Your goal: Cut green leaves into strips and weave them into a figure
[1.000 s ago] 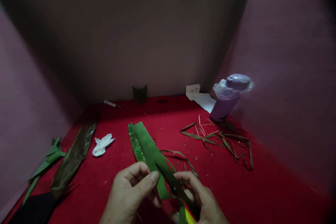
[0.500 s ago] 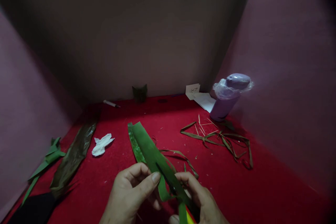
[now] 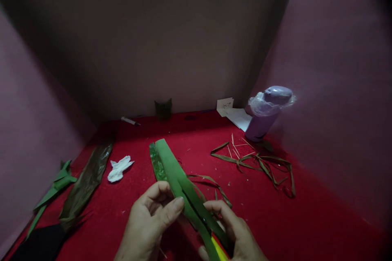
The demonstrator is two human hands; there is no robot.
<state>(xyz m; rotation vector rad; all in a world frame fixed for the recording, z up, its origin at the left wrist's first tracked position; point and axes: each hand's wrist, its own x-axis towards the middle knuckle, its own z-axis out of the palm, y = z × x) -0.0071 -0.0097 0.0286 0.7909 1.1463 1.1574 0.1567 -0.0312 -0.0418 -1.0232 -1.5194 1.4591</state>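
A long green leaf strip [image 3: 176,175] slants across the lower middle, with a slit running along its lower half. My left hand [image 3: 153,216] pinches its left edge between thumb and fingers. Scissors [image 3: 218,248] with a red and yellow handle lie in my right hand [image 3: 234,228], their dark blades at the slit in the leaf. The handle is partly hidden by leaf and fingers. Behind the upper part of the strip, a darker, glossy leaf part [image 3: 157,165] shows on the left.
Brown dried strips [image 3: 251,164] and thin sticks [image 3: 235,147] lie right on the red surface [image 3: 190,130]. A purple container [image 3: 261,124] stands by white papers [image 3: 239,118]. Left are a crumpled tissue [image 3: 120,168], a brown leaf [image 3: 87,179] and a folded green leaf [image 3: 56,183]; a pen-like object [image 3: 130,121] lies behind.
The leaf's far end has tilted up slightly and my left hand has shifted a little up. The narrow strip that curled beneath my left thumb now lies straighter along the slit.
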